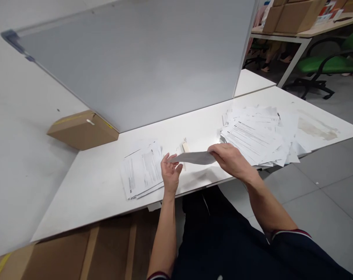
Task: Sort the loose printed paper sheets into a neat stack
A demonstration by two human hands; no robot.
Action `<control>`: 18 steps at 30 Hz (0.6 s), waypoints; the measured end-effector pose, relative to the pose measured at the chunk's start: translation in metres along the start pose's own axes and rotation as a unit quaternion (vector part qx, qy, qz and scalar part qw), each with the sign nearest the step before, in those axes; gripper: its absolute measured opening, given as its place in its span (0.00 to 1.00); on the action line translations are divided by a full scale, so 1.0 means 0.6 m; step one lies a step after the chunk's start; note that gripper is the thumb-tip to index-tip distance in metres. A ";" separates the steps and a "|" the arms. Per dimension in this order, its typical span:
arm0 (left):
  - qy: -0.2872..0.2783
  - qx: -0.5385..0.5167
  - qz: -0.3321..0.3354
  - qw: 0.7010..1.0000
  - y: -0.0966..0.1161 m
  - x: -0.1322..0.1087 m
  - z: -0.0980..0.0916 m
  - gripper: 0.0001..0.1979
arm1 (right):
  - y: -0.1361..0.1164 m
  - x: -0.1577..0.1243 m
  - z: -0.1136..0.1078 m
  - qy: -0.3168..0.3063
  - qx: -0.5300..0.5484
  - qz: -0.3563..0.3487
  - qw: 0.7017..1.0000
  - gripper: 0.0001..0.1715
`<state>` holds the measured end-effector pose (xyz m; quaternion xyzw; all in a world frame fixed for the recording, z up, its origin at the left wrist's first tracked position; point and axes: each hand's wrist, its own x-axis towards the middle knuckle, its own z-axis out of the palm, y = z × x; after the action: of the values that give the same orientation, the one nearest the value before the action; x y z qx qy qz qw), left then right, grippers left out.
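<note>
- Nearest: person's lap in dark trousers [223, 233], seated at the table edge; both forearms bare, dark sleeve cuffs w/ red trim at the bottom of view.
- Flattened cardboard [62, 256] lies low at near left, under/in front of the table edge.
- left hand [170, 173]: palm turned up toward the camera, fingers loosely curled, thumb + fingertips pinching the left end of a sheet [195, 157].
- right hand [230, 159]: back of hand up, fingers closed over the sheet's right end, thumb hidden beneath.
- Sheet: white paper, looks folded to a narrow strip, held approx level btwn both hands, just above the near edge of the white table [91, 186]; casts a shadow on the top below it.
- Small stack of printed pages [141, 171] lies flat on the table just left of the left hand, slightly fanned, not touching it.
- Small beige item [185, 147] on the table just behind the sheet; too small to tell what it is.
- Big loose pile of printed pages [258, 136] to the right, right behind the right hand, spread untidily to the table's near edge.
- Brownish stain [316, 130] on the tabletop right of the pile.
- Closed cardboard box [83, 130] off the table's far-left corner.
- Whiteboard [135, 66], blank, stands tilted along the table's back edge.
- Far right: another desk [304, 33] w/ brown cartons on top, green office chair [328, 64] beside it on the grey tile floor.
</note>
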<state>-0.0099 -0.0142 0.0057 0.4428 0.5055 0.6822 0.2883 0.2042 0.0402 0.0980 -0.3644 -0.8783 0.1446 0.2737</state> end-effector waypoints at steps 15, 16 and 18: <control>-0.117 0.163 -0.107 0.974 -0.037 -0.022 -0.024 0.11 | -0.033 0.003 0.002 -0.193 -0.216 -0.024 0.957 0.13; -0.102 0.147 -0.105 0.978 -0.029 -0.018 -0.025 0.11 | -0.033 0.003 -0.006 -0.195 -0.195 -0.011 0.961 0.12; -0.072 0.114 -0.100 0.986 -0.013 -0.006 -0.027 0.10 | -0.027 0.001 -0.017 -0.195 -0.123 0.029 0.973 0.08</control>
<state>-0.0231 -0.0217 -0.0042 0.4683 0.5994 0.5541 0.3381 0.2008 0.0302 0.1140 -0.3852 -0.9149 0.1118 0.0465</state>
